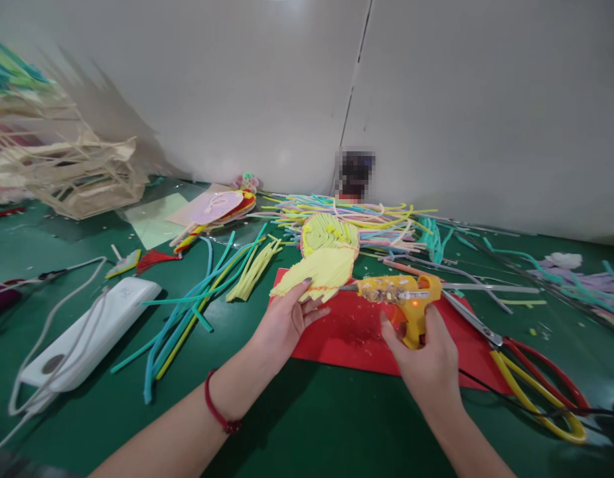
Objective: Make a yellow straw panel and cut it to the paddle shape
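My left hand (291,318) grips a pale yellow wing-shaped piece (314,271), made of ribbed strips, by its lower edge. An orange line runs along that edge. In my right hand (426,358) is a yellow hot glue gun (393,292), its orange light lit and a clear glue stick (490,288) jutting from the back. The gun's nozzle points left, at or very near the piece's lower right edge. Behind the piece, partly covered by it, lies a round pale yellow ribbed disc (329,232) with a pinkish rim. A red sheet (351,338) lies beneath my hands.
Scissors (496,342) with red and yellow handles lie at right. Blue, teal and yellow fuzzy stems (187,312) and a white power bank-like device (95,338) with a cable are at left. A stem pile (287,212) and a decorated fan (212,207) lie farther back, before the wall.
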The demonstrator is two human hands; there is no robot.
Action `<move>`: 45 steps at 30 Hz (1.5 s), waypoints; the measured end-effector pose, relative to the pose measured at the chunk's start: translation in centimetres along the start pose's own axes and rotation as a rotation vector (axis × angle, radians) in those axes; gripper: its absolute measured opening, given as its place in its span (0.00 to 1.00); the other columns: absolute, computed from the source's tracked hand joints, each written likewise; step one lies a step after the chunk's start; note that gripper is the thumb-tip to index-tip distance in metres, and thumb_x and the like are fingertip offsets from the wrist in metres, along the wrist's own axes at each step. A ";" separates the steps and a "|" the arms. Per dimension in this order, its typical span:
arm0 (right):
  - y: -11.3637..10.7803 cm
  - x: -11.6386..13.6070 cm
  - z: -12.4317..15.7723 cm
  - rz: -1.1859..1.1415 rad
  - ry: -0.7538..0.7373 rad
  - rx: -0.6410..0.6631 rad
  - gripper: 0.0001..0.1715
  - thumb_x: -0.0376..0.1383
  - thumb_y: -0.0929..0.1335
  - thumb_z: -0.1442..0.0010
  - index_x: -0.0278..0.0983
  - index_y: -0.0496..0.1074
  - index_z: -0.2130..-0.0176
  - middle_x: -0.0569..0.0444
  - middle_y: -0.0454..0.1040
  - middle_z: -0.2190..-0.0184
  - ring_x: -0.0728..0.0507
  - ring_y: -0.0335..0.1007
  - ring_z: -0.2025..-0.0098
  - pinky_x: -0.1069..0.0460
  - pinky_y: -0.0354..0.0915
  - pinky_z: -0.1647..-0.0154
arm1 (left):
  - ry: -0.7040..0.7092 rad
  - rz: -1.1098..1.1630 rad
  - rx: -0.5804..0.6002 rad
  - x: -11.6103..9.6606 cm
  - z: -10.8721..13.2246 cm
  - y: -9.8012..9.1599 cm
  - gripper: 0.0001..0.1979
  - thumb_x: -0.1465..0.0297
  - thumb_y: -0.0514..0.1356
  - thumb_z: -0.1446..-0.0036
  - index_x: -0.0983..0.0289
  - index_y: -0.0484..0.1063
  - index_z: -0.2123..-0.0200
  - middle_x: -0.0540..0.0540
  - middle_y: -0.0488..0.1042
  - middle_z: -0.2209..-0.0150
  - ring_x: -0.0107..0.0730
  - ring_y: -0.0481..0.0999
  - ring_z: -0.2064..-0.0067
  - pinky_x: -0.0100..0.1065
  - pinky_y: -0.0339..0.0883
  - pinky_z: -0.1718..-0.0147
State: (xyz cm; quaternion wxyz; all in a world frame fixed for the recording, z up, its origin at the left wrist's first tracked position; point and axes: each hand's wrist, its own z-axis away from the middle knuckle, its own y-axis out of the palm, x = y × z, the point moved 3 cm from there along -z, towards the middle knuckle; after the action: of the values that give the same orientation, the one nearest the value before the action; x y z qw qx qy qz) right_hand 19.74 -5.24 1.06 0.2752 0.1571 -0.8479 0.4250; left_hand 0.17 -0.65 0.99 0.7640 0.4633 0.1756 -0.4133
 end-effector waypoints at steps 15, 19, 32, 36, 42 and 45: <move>-0.3 0.3 -0.1 0.030 -0.049 -0.037 0.16 0.47 0.67 0.48 0.38 0.63 0.67 0.58 0.61 0.79 0.47 0.61 0.78 0.52 0.59 0.78 | 0.026 0.045 0.022 -0.3 0.0 -0.1 0.09 0.75 0.57 0.43 0.65 0.71 0.59 0.59 0.77 0.56 0.35 0.80 0.64 0.30 0.74 0.71; -0.3 0.3 -0.1 0.043 -0.065 -0.047 0.16 0.46 0.67 0.48 0.38 0.62 0.67 0.58 0.61 0.79 0.47 0.61 0.78 0.52 0.59 0.78 | 0.011 0.060 0.018 -0.3 0.1 -0.1 0.08 0.76 0.56 0.43 0.65 0.71 0.59 0.58 0.77 0.56 0.35 0.80 0.63 0.29 0.74 0.72; -0.3 0.4 -0.1 0.014 -0.071 -0.018 0.14 0.44 0.66 0.47 0.37 0.63 0.65 0.57 0.62 0.78 0.47 0.61 0.78 0.52 0.59 0.78 | 0.003 0.090 0.021 -0.4 0.0 0.0 0.06 0.76 0.57 0.43 0.65 0.72 0.62 0.57 0.79 0.60 0.34 0.80 0.65 0.30 0.74 0.73; -0.3 0.5 -0.1 0.036 -0.093 -0.036 0.14 0.45 0.66 0.47 0.38 0.62 0.66 0.58 0.61 0.78 0.47 0.60 0.79 0.52 0.58 0.79 | 0.006 0.101 0.031 -0.4 0.0 -0.1 0.07 0.76 0.56 0.43 0.65 0.72 0.61 0.56 0.79 0.62 0.33 0.80 0.66 0.29 0.74 0.73; -0.3 0.4 -0.1 0.051 -0.108 -0.043 0.13 0.45 0.65 0.46 0.39 0.61 0.67 0.59 0.60 0.78 0.48 0.59 0.79 0.52 0.58 0.79 | 0.018 0.092 0.036 -0.4 -0.1 0.0 0.08 0.76 0.56 0.42 0.66 0.72 0.60 0.57 0.79 0.63 0.31 0.79 0.68 0.29 0.74 0.74; -0.3 0.3 -0.1 0.054 -0.093 -0.045 0.14 0.45 0.66 0.47 0.38 0.61 0.67 0.58 0.60 0.78 0.47 0.60 0.78 0.52 0.58 0.79 | 0.023 0.074 0.031 -0.5 0.0 0.1 0.09 0.76 0.56 0.42 0.67 0.72 0.59 0.58 0.78 0.60 0.32 0.79 0.68 0.29 0.74 0.74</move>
State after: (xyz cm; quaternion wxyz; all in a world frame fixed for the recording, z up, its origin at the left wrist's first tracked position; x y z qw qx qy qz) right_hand 19.71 -5.36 1.52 0.2276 0.1477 -0.8730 0.4053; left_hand -0.10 -0.40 1.36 0.7694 0.4860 0.1606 -0.3821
